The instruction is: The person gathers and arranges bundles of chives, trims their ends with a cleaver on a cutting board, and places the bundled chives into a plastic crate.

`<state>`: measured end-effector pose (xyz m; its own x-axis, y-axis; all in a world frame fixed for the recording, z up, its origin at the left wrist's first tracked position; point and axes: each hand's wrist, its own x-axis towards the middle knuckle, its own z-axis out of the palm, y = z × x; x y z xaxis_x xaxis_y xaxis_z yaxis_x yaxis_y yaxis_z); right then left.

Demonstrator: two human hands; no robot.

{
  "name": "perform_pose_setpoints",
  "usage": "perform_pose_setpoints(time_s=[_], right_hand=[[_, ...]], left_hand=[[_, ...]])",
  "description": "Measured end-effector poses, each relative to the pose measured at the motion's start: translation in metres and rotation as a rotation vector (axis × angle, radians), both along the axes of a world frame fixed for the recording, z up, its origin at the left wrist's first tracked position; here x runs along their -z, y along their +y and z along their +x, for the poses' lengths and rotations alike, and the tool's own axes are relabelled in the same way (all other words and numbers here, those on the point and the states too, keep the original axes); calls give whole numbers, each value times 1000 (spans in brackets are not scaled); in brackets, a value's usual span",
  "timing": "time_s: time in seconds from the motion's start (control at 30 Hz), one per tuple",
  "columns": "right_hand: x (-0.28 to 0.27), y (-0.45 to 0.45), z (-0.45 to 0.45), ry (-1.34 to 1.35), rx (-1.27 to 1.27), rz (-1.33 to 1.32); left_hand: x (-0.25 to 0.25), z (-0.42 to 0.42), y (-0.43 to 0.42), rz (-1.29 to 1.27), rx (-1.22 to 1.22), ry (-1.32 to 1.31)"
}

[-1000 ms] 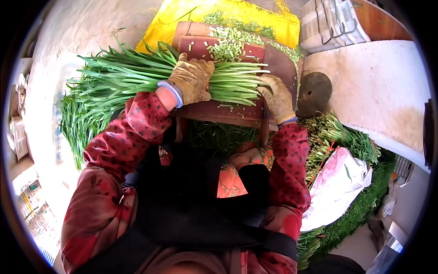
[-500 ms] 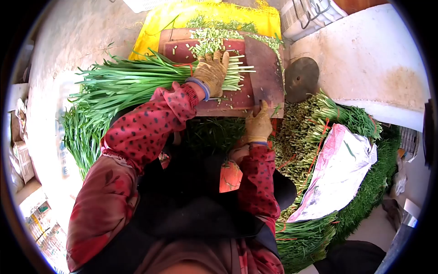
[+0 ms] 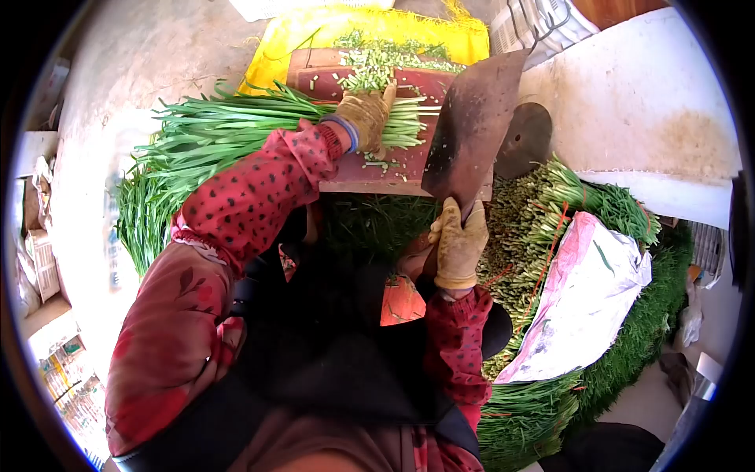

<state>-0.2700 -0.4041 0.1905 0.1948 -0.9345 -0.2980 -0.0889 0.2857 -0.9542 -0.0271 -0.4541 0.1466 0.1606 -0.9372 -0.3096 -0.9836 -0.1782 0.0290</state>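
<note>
In a stained yellow work glove, my left hand [image 3: 364, 122] is closed over a bundle of garlic chives [image 3: 236, 130], pressing it to a reddish-brown board [image 3: 377, 185]. The pale cut stem ends stick out to the right of the glove; long green leaves trail left past the board. My right hand [image 3: 458, 245], also gloved, grips a wide dark cleaver [image 3: 474, 118] near its base. The blade is raised and tilted over the board's right side, apart from the stems. Short chopped stem pieces [image 3: 370, 75] lie in a heap at the far side of the board.
A yellow woven sheet [image 3: 275, 47] lies under the board's far part. To the right are a dark round disc [image 3: 524, 140], stacked chive bundles [image 3: 515, 236] with red ties, and a white-pink sack [image 3: 582, 291]. A pale slab [image 3: 629, 102] stands at the right.
The cleaver has lifted off the board and swung right, its blade now tilted. My right hand has moved right and slightly down with it. The left hand still presses on the chives.
</note>
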Motion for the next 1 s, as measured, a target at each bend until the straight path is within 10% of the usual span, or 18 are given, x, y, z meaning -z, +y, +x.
perform_pose_setpoints(time_s=[0.57, 0.83, 0.9, 1.0], right_hand=[[23, 2, 14, 797, -408, -617], [-8, -38, 23, 831, -548, -227], [3, -56, 29, 1103, -946, -1092], [48, -90, 59, 1110, -993, -1058]], left_hand=[[21, 8, -4, -141, -51, 40], [30, 7, -3, -195, -23, 98], [33, 8, -1, -236, 10, 91], [23, 2, -1, -149, 11, 38]])
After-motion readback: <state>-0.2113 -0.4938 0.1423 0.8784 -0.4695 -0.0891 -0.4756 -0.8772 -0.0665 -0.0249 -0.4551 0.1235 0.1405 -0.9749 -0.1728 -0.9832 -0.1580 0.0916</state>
